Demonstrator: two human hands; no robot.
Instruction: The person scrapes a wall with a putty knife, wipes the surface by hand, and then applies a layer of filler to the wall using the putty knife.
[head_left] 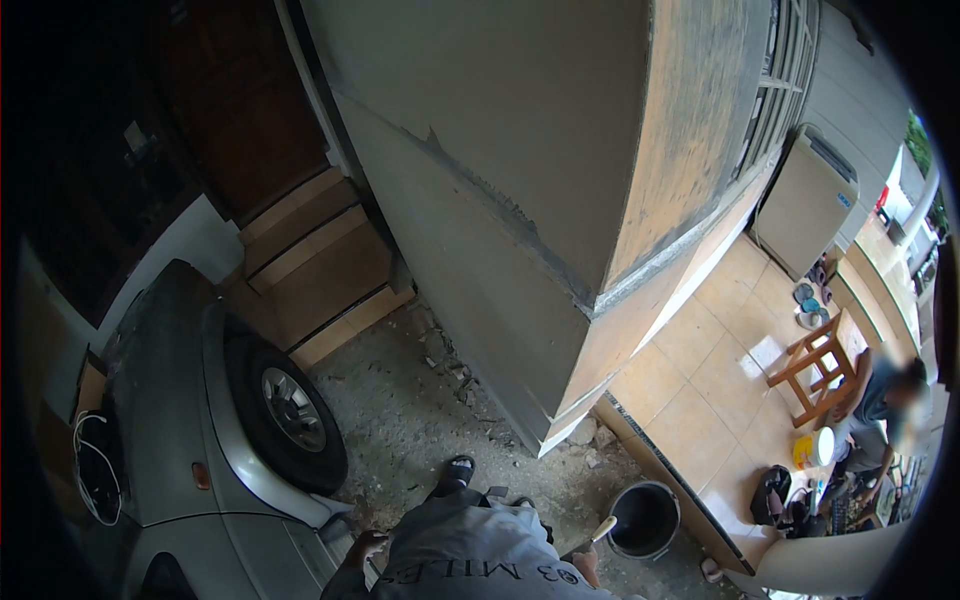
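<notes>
Low in the view, my left hand [371,543] hangs beside the car, its fingers loosely bent and nothing visible in them. On the other side of my grey shirt [480,545], my right hand [587,568] is closed on a tool with a pale handle [604,528]; the fingers are partly hidden, and its grey flat part is small and dark. The handle's end reaches the near left rim of a black bucket [645,484], which stands upright on the rough concrete ground. The bucket's inside is dark, its contents unclear.
A grey car [170,400] is at the left. A wall corner [590,330] with patchy plaster juts in ahead, with rubble [455,370] along its base. Right of it, a raised tiled floor [700,390] holds a wooden stool [820,370], a yellow-white bucket [813,448] and a seated person [880,400].
</notes>
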